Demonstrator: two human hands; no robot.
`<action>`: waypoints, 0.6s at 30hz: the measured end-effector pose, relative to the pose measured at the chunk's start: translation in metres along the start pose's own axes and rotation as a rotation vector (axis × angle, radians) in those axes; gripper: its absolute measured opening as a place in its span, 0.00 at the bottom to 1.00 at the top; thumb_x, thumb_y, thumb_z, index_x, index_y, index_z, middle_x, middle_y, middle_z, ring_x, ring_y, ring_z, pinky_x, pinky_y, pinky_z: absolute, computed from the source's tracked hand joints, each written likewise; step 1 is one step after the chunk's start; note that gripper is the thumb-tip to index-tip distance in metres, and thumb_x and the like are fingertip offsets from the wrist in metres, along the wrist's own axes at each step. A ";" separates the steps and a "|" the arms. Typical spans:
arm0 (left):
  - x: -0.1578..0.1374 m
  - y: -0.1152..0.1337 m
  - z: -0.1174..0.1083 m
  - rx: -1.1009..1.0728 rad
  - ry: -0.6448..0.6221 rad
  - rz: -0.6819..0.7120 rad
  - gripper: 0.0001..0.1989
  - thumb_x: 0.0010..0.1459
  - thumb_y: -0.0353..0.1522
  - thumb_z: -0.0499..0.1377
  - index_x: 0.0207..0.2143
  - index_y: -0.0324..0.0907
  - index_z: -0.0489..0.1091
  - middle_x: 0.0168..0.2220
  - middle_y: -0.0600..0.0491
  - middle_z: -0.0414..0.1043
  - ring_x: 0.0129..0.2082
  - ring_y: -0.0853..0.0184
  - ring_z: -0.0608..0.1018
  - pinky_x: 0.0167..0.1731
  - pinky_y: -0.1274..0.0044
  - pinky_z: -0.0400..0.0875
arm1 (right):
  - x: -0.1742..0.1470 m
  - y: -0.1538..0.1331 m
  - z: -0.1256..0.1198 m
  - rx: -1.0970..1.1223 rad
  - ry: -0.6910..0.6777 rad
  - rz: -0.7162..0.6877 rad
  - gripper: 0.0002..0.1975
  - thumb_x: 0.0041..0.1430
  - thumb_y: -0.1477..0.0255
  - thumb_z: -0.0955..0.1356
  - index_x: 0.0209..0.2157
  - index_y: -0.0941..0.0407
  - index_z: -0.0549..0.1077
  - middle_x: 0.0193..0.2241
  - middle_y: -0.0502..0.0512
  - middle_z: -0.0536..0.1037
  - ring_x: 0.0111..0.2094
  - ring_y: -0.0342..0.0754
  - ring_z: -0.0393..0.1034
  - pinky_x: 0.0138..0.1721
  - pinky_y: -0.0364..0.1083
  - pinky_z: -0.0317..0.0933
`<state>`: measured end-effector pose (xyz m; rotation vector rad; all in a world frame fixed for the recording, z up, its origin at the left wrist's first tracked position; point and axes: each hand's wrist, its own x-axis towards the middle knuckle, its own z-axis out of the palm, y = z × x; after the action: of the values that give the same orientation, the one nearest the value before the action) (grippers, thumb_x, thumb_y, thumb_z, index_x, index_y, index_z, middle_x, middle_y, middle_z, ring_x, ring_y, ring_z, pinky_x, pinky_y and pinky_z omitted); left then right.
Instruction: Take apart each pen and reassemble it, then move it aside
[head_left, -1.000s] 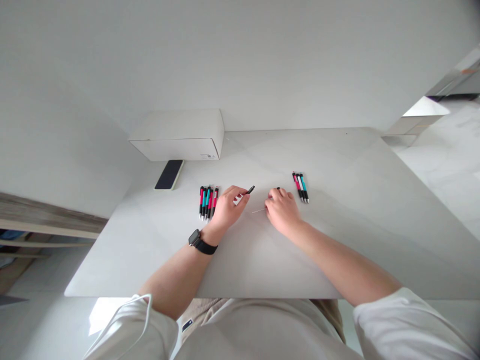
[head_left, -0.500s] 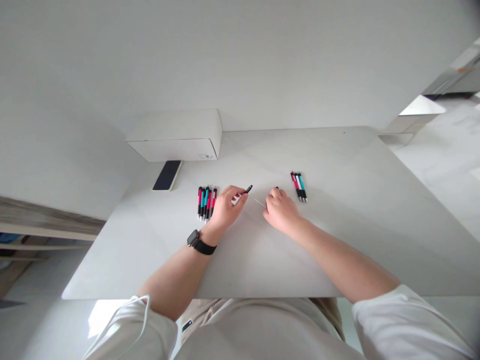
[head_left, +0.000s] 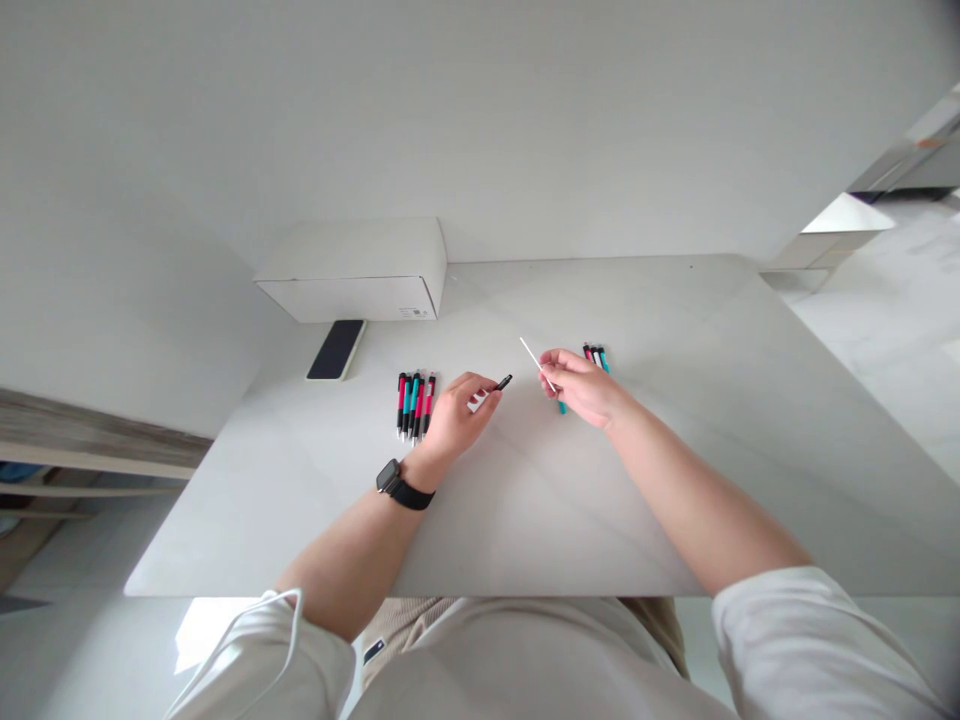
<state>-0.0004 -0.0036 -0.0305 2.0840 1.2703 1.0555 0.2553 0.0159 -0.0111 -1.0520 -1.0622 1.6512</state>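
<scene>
My left hand [head_left: 459, 412] is closed on a black pen part [head_left: 504, 382], which sticks out past the thumb and forefinger. Something white shows between its fingers, too small to make out. Held above the table in my right hand [head_left: 577, 382] is a thin white pen refill [head_left: 531, 353], pinched and slanting up to the left. A teal pen piece [head_left: 562, 407] shows just below the right fingers; whether they touch it I cannot tell. Several red and teal pens [head_left: 415, 408] lie side by side left of my left hand. Behind my right hand, other pens [head_left: 598, 357] are partly hidden.
A white box [head_left: 345, 298] stands against the wall at the back left of the white table [head_left: 510, 530]. In front of the box lies a dark-screened phone [head_left: 336, 350]. The table's front edge runs close to my body.
My right hand has lifted and turned, raising the white refill from near the tabletop. It now covers part of the right-hand pens, and the teal piece shows. My left hand has hardly moved.
</scene>
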 end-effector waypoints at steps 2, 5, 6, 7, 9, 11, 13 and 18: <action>0.000 0.000 0.000 -0.002 -0.019 0.002 0.07 0.68 0.36 0.60 0.44 0.45 0.77 0.41 0.49 0.77 0.40 0.65 0.79 0.37 0.74 0.77 | 0.004 0.006 0.000 0.108 0.036 0.018 0.21 0.50 0.63 0.79 0.45 0.52 0.76 0.34 0.48 0.76 0.32 0.43 0.70 0.34 0.44 0.64; -0.001 0.001 0.000 -0.010 -0.040 0.014 0.08 0.68 0.36 0.60 0.44 0.45 0.77 0.41 0.48 0.77 0.40 0.64 0.80 0.36 0.74 0.77 | 0.008 0.014 0.001 0.181 0.096 -0.013 0.21 0.48 0.63 0.80 0.43 0.51 0.77 0.34 0.48 0.78 0.32 0.43 0.71 0.34 0.44 0.66; -0.001 0.001 0.000 -0.015 -0.044 0.018 0.08 0.68 0.36 0.60 0.44 0.45 0.77 0.41 0.48 0.77 0.40 0.64 0.80 0.36 0.73 0.77 | 0.009 0.017 0.002 0.201 0.115 -0.035 0.20 0.48 0.63 0.80 0.41 0.51 0.76 0.34 0.48 0.78 0.33 0.44 0.72 0.35 0.44 0.68; 0.000 0.001 0.000 -0.018 -0.048 0.022 0.08 0.68 0.36 0.60 0.44 0.44 0.77 0.41 0.48 0.77 0.40 0.64 0.80 0.37 0.73 0.78 | 0.009 0.018 0.004 0.224 0.130 -0.057 0.19 0.49 0.63 0.80 0.39 0.51 0.75 0.35 0.48 0.79 0.34 0.44 0.74 0.37 0.45 0.69; 0.000 0.002 0.000 -0.021 -0.056 0.029 0.08 0.68 0.36 0.60 0.45 0.45 0.77 0.40 0.48 0.77 0.40 0.64 0.80 0.37 0.73 0.78 | 0.007 0.021 0.008 0.266 0.151 -0.091 0.18 0.49 0.62 0.80 0.37 0.51 0.73 0.36 0.48 0.79 0.37 0.45 0.76 0.42 0.47 0.72; 0.000 0.003 0.000 -0.017 -0.065 0.036 0.08 0.68 0.36 0.60 0.44 0.45 0.77 0.40 0.49 0.77 0.40 0.64 0.80 0.38 0.72 0.77 | 0.004 0.022 0.013 0.287 0.153 -0.115 0.18 0.51 0.61 0.80 0.36 0.50 0.72 0.37 0.48 0.80 0.40 0.46 0.77 0.45 0.49 0.72; 0.001 0.004 0.000 -0.011 -0.073 0.039 0.07 0.68 0.36 0.60 0.44 0.45 0.77 0.39 0.49 0.77 0.39 0.64 0.80 0.38 0.72 0.77 | 0.000 0.023 0.017 0.286 0.149 -0.136 0.18 0.52 0.60 0.80 0.36 0.50 0.71 0.38 0.48 0.80 0.42 0.47 0.77 0.47 0.50 0.73; 0.001 0.005 -0.001 -0.002 -0.082 0.033 0.07 0.68 0.36 0.61 0.43 0.45 0.77 0.39 0.50 0.77 0.39 0.65 0.79 0.37 0.73 0.76 | -0.002 0.026 0.019 0.285 0.138 -0.146 0.19 0.51 0.61 0.80 0.37 0.51 0.71 0.39 0.48 0.79 0.42 0.46 0.77 0.46 0.48 0.73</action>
<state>0.0018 -0.0050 -0.0262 2.1309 1.1988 0.9739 0.2321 0.0037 -0.0300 -0.8667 -0.7683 1.5347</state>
